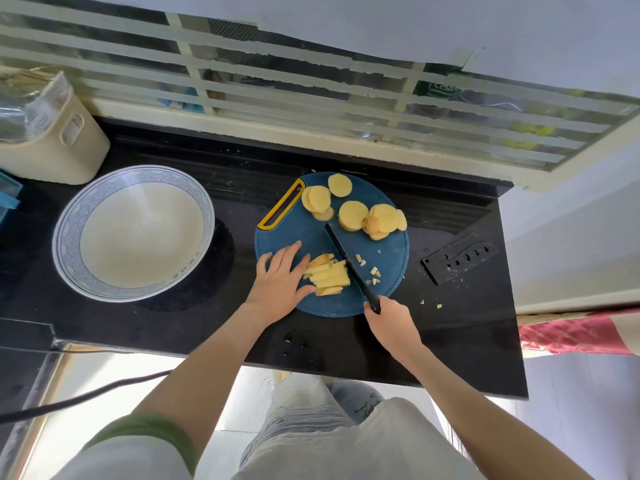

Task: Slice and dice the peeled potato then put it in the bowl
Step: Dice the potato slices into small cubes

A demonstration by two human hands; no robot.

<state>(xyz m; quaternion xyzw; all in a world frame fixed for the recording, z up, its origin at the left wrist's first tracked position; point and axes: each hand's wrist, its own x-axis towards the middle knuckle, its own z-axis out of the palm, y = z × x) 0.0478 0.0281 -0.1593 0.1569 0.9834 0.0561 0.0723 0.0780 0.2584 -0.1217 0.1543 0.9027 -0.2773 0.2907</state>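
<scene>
A round blue cutting board (388, 258) lies on the black counter. Several round potato slices (353, 214) sit on its far half. A bundle of potato sticks (329, 277) lies on the near half, pinned by the fingers of my left hand (280, 280). My right hand (389, 322) grips the handle of a black knife (346, 259), whose blade rests against the right ends of the sticks. A few small potato cubes (369, 270) lie right of the blade. An empty white bowl (133, 233) with a blue patterned rim stands left of the board.
A black knife sheath (457, 258) lies to the right of the board, with potato crumbs (431, 304) near it. A beige container (52, 140) stands at the back left. A barred window runs along the counter's far edge. The counter's front edge is close below my hands.
</scene>
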